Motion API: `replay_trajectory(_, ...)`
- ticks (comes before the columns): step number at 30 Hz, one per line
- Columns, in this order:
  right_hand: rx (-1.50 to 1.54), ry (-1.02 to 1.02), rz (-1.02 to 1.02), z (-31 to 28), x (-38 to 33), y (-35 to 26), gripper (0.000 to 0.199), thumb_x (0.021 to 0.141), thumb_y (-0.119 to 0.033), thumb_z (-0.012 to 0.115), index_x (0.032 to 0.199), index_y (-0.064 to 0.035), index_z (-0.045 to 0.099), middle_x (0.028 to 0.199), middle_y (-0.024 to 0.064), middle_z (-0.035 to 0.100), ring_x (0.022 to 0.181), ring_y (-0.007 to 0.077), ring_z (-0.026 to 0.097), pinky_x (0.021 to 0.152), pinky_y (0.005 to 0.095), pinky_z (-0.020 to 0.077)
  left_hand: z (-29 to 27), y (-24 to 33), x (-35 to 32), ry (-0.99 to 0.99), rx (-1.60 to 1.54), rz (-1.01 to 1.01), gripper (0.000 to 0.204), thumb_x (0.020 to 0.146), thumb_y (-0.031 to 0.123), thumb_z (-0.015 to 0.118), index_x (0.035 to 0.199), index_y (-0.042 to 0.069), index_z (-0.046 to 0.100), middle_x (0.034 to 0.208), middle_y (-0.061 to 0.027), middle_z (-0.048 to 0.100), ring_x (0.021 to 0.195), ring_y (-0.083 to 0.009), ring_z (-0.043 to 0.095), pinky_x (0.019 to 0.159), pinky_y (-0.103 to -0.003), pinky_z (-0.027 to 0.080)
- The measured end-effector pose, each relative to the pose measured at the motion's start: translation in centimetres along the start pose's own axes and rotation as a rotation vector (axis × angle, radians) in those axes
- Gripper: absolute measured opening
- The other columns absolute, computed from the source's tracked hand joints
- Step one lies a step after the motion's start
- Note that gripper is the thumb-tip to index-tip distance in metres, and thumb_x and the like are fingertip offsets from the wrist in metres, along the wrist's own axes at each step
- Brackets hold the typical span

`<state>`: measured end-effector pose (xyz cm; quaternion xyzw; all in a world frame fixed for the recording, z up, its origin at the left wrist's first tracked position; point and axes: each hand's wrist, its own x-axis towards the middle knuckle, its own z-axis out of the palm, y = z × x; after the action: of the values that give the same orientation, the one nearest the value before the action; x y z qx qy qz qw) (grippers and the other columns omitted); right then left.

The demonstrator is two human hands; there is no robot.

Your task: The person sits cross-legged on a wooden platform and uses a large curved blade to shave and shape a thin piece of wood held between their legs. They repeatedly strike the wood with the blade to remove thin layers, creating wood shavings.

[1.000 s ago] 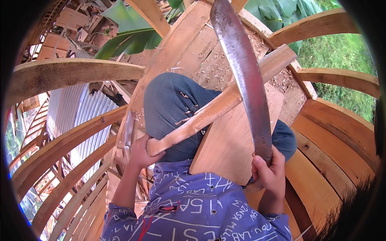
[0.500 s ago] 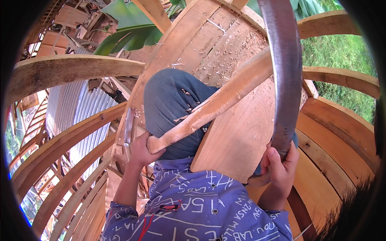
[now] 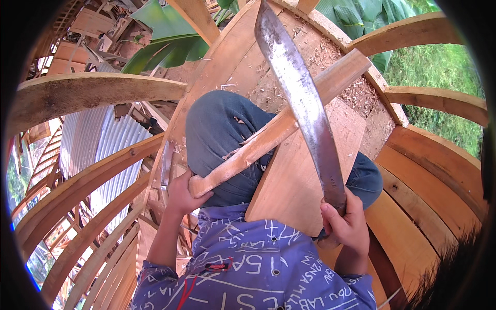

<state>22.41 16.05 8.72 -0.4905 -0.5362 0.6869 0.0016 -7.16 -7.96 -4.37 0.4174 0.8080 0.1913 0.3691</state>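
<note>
My left hand (image 3: 187,192) is closed round the near, narrowed end of a long wooden piece (image 3: 253,153), which slants up to the right. Its surface looks freshly cut along the near part. In my right hand (image 3: 345,221) is a machete (image 3: 306,98) with a broad, curved blade, gripped at its lower end. The blade passes in front of the wooden piece; whether they touch I cannot tell. Beneath both, a flat board (image 3: 305,175) lies across my lap, next to my bent left knee (image 3: 217,121).
Curved wooden ribs (image 3: 98,88) rise on both sides of a plank floor (image 3: 248,57) strewn with shavings. Side planks (image 3: 413,217) run along the right. Outside at left is corrugated metal sheet (image 3: 103,150) amid scrap wood; banana leaves (image 3: 175,46) hang at the top.
The machete has swung left and its blade now crosses the wooden piece. My right hand has shifted slightly left and down. My left hand has stayed in place.
</note>
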Motion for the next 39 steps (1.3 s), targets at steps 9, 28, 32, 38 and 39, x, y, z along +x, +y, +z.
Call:
replay_trajectory(9, 0.206, 0.246, -0.097, 0.7, 0.0, -0.6, 0.019, 0.090, -0.012, 0.062, 0.097, 0.0038, 0.055, 0.060, -0.0008, 0.053, 0.046, 0.0068, 0.049, 0.042, 0.0221, 0.0365, 0.3, 0.5, 0.2, 0.033, -0.129, 0.000, 0.060, 0.060, 0.029, 0.083, 0.108, 0.002, 0.059, 0.088, -0.0169, 0.069, 0.083, -0.0347, 0.069, 0.074, -0.039, 0.053)
replay_trajectory(28, -0.189, -0.080, -0.088, 1.3, 1.0, 1.1, 0.017, 0.087, -0.011, 0.068, 0.092, 0.0021, 0.059, 0.053, 0.0065, 0.047, 0.044, 0.0106, 0.047, 0.044, 0.0279, 0.0357, 0.2, 0.4, 0.4, -0.024, -0.059, -0.030, 0.060, 0.061, 0.030, 0.082, 0.109, 0.002, 0.059, 0.091, -0.0165, 0.069, 0.087, -0.0343, 0.068, 0.076, -0.039, 0.052)
replay_trajectory(32, -0.299, -0.188, -0.102, 1.6, 0.9, 1.1, 0.018, 0.085, -0.013, 0.070, 0.084, 0.0009, 0.058, 0.053, 0.0096, 0.047, 0.045, 0.0132, 0.046, 0.045, 0.0295, 0.0356, 0.2, 0.4, 0.6, -0.024, -0.053, 0.009, 0.059, 0.061, 0.031, 0.082, 0.108, 0.002, 0.060, 0.090, -0.0166, 0.069, 0.085, -0.0340, 0.068, 0.076, -0.039, 0.052)
replay_trajectory(38, -0.134, 0.118, -0.152, 2.0, 0.8, 1.8, 0.019, 0.082, -0.010, 0.072, 0.088, 0.0029, 0.059, 0.058, 0.0093, 0.053, 0.051, 0.0091, 0.051, 0.048, 0.0270, 0.0391, -0.9, 0.4, 1.0, -0.148, -0.061, -0.065, 0.054, 0.061, 0.029, 0.082, 0.102, 0.001, 0.060, 0.086, -0.0158, 0.065, 0.081, -0.0323, 0.064, 0.075, -0.038, 0.049)
replay_trajectory(39, -0.109, 0.160, -0.166, 2.2, 0.8, 1.7, 0.019, 0.082, -0.009, 0.072, 0.089, 0.0041, 0.059, 0.059, 0.0090, 0.054, 0.054, 0.0078, 0.051, 0.049, 0.0256, 0.0399, -1.0, 0.5, 1.1, -0.151, -0.116, -0.075, 0.052, 0.060, 0.029, 0.082, 0.097, 0.001, 0.059, 0.083, -0.0152, 0.062, 0.079, -0.0316, 0.061, 0.074, -0.039, 0.047)
